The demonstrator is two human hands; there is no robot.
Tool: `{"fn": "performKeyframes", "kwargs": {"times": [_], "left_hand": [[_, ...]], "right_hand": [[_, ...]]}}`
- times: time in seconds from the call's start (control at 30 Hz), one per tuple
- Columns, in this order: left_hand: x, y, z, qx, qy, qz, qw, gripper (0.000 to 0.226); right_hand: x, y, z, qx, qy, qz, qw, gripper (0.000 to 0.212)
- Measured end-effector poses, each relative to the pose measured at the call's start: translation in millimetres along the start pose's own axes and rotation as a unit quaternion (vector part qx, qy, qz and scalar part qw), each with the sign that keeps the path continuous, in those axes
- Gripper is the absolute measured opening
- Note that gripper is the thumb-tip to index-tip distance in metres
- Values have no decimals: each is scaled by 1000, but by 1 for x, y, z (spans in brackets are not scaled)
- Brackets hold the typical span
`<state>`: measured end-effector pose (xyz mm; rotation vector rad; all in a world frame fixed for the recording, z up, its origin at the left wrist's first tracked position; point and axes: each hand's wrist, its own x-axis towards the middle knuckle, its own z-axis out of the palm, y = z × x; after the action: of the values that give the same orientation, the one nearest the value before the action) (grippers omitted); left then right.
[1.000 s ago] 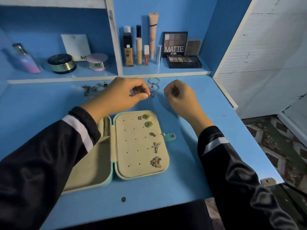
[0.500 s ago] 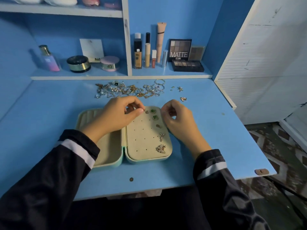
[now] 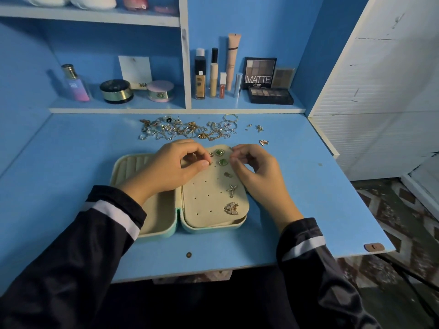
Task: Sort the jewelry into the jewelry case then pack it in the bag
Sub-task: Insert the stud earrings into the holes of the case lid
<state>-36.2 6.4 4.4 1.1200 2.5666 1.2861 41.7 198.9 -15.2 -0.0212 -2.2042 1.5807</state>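
Your jewelry case (image 3: 213, 227) lies open flat on the table (image 3: 71, 162), both halves facing up. The right half carries a cream earring panel (image 3: 204, 193) dotted with holes. Down its right side sit two green earrings (image 3: 219, 152), a small dark stud (image 3: 228, 174), a star-shaped piece (image 3: 232, 189) and a butterfly piece (image 3: 231, 208) nearest you. The left half shows ribbed ring rolls (image 3: 133, 165) at its far end, partly hidden under your wrist.

Your left hand (image 3: 171, 167) reaches over the left half and pinches a small gold earring (image 3: 210, 163) between thumb and forefinger, right at the upper left of the panel. Your right hand (image 3: 256, 172) hangs at the panel's upper right edge with fingers curled and thumb meeting a fingertip; whether anything is held between them cannot be told.

The unsorted jewelry pile (image 3: 187, 130) lies on the table just behind the case, with a loose butterfly charm (image 3: 263, 142) off to its right.
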Motion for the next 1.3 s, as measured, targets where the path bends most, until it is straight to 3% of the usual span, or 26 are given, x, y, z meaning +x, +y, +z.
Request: {"fn": "performKeyframes", "kwargs": {"times": [0.2, 0.5, 1.3], "left_hand": [[0, 0, 0, 11, -9, 19, 1000, 23], [0, -1, 1, 5, -9, 18, 1000, 11], [3, -3, 4, 31, 78, 39, 996, 8]], "right_hand": [[1, 1, 0, 29, 4, -14, 999, 2], [2, 0, 1, 35, 5, -20, 999, 4], [0, -7, -2, 108, -6, 19, 994, 6]]}}
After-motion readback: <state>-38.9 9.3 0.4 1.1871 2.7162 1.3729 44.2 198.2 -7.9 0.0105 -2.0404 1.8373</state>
